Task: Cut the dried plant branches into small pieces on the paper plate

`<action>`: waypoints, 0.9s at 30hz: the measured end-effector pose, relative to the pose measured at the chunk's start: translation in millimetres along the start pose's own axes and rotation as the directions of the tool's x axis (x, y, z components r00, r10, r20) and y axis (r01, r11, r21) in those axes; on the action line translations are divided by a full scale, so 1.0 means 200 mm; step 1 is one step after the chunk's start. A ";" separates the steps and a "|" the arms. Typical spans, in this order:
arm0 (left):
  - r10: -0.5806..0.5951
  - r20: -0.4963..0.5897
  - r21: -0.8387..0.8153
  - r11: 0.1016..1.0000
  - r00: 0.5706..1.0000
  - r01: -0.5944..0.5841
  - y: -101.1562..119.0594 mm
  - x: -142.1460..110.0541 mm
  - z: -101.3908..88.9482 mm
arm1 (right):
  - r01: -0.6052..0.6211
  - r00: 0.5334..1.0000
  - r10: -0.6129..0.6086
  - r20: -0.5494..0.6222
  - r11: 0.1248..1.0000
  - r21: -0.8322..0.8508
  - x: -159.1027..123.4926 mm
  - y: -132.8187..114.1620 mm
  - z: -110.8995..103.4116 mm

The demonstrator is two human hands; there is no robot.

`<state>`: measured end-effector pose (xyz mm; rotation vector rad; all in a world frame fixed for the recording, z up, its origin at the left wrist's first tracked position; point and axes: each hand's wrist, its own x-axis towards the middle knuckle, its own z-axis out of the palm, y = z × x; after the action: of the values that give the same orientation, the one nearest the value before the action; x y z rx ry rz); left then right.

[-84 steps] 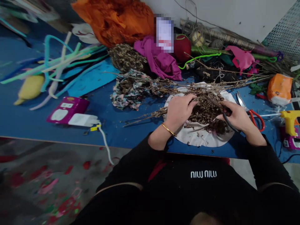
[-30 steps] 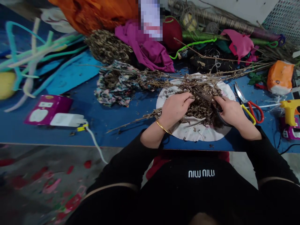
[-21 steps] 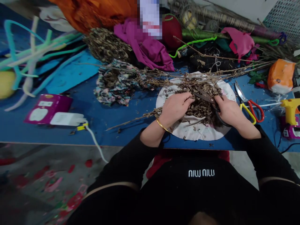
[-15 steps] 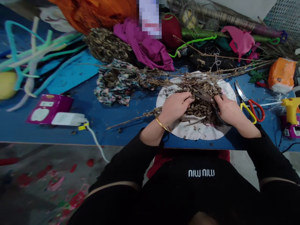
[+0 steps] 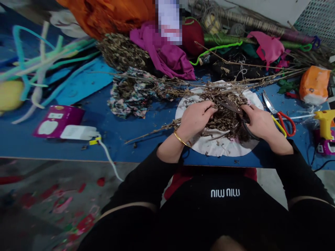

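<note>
On the table lies a round white cloth [image 5: 222, 150] with a heap of dry brown leaves [image 5: 227, 120] in its middle. My right hand [image 5: 258, 120] is closed around the black handles of a pair of dark scissors [image 5: 230, 105], whose blades point left over the heap. Across from it, my left hand [image 5: 199, 115] pinches at the leaves near the blade tips, fingers together. A bundle of dry stems [image 5: 154, 133] runs out to the left from under this hand. Long dry twigs [image 5: 251, 82] cross the cloth's far edge.
Red-and-yellow-handled scissors [image 5: 284, 122] lie right of the cloth, near a yellow glue gun [image 5: 324, 122] and an orange packet [image 5: 314, 83]. A floral cloth [image 5: 128, 101] with dry leaves sits to the left, a purple box [image 5: 60, 120] farther left. Purple fabric [image 5: 164, 52] is piled behind.
The right hand has shifted slightly right with the scissors, and their blades look a little closer together. My left hand stays nearly in place. The view has turned slightly left.
</note>
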<state>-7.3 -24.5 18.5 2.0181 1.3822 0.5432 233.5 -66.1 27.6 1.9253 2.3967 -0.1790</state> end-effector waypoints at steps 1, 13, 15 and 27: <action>0.003 -0.013 0.003 1.000 1.000 -0.003 0.00 0.00 0.00 | 0.001 1.000 -0.001 -0.005 1.000 0.010 0.00 0.00 0.00; 0.035 -0.029 -0.020 0.999 0.999 -0.036 0.01 -0.01 0.01 | 0.047 0.998 -0.043 -0.053 0.997 0.061 -0.02 0.00 0.01; 0.037 -0.024 -0.028 0.999 0.999 -0.038 0.01 -0.01 0.01 | 0.047 0.998 -0.044 -0.053 0.997 0.060 -0.02 0.00 0.01; 0.024 -0.037 -0.002 1.000 0.999 -0.024 0.02 -0.02 0.00 | 0.036 0.998 -0.033 -0.056 0.998 0.053 -0.02 0.00 0.01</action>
<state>-6.0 -30.1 21.4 2.0343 1.3801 0.5951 233.4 -70.3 26.6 1.9373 2.4864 -0.1976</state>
